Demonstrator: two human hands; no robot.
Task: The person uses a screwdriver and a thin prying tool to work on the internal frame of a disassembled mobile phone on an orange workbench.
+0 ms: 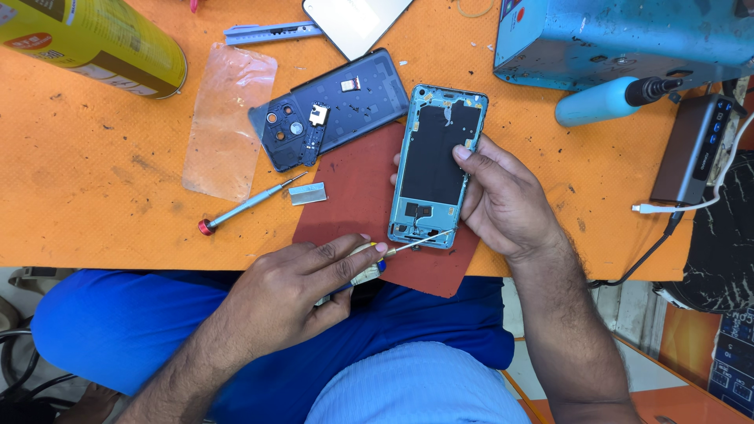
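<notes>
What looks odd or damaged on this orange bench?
The phone frame lies opened up, its dark back cover off and beside it. The orange mat is speckled with dark stains. The blue machine has worn, scraped paint.

Wide orange table point(94, 173) fills the view, its surface scuffed, speckled with dark spots and crumbs, lit evenly and brightly from above. A dark red mat point(353, 196) lies at the near edge. Below the edge on the left, a pale floor point(23, 283) with black cables point(20, 369). Far right, a black marbled surface point(726, 235) and more orange board point(683, 338) lower down.
</notes>
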